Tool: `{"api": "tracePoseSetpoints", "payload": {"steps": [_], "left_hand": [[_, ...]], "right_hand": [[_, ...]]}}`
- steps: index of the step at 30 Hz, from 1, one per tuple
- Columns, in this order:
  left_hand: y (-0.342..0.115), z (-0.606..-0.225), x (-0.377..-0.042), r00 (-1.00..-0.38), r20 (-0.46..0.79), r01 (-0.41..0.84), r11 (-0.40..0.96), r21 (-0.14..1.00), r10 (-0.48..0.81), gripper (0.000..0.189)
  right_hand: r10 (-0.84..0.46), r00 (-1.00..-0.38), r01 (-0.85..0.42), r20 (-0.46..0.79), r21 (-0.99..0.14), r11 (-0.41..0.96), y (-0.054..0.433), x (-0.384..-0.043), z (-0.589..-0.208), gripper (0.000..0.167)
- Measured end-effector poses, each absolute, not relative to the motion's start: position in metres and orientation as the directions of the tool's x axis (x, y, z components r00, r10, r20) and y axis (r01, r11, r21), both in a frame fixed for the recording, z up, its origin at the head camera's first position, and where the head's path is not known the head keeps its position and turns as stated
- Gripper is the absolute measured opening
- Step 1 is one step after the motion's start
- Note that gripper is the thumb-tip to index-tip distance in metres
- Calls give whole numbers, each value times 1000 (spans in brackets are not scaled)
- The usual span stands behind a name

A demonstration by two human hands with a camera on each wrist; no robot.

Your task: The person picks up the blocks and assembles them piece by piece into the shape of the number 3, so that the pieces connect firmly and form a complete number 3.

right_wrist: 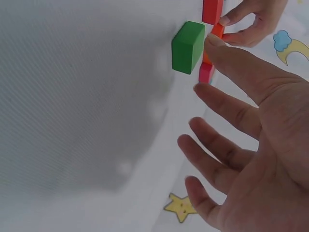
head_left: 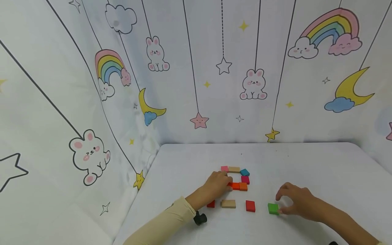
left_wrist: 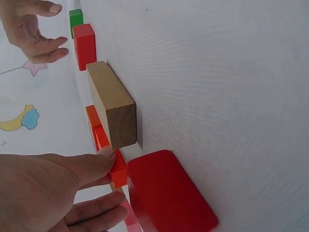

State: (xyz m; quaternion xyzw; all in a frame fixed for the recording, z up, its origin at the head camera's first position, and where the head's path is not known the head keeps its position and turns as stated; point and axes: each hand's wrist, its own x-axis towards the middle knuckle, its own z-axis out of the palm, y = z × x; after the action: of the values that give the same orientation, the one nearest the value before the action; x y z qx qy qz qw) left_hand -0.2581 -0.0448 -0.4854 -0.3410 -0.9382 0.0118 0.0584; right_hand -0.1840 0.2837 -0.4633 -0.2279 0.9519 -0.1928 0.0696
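Low in the middle of the head view, we see the left hand resting on the white table, fingertips against a red-orange block in a small ring of blocks: pink, tan, blue, magenta and orange. Nearer the bottom edge lie a dark red block, a tan block and a red block, in a row. To the lower right, the right hand arches beside the green block, thumb at its side, fingers raised.

Over to the left wrist view: at lower left the left hand lies with fingers nearly straight, thumb tip touching the red-orange block; we cannot tell whether it pinches it. The tan block sits at centre, the dark red one at lower right.

Now the right wrist view: the right hand fills the right side, fingers spread and loose, thumb tip touching the green block at top centre, nothing gripped.
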Motion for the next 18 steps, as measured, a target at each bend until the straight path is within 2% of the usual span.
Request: {"api": "tracePoseSetpoints", "payload": {"steps": [9, 18], "left_hand": [[-44, -486, -258, -761, 93, 640, 767, -52, 642, 22], [-45, -484, -259, -770, 74, 633, 773, -32, 634, 22]], "right_hand": [[-436, -900, -407, -23, -322, 855, 278, -179, -475, 31], [-388, -920, -351, -57, -319, 880, 270, -183, -475, 30]]}}
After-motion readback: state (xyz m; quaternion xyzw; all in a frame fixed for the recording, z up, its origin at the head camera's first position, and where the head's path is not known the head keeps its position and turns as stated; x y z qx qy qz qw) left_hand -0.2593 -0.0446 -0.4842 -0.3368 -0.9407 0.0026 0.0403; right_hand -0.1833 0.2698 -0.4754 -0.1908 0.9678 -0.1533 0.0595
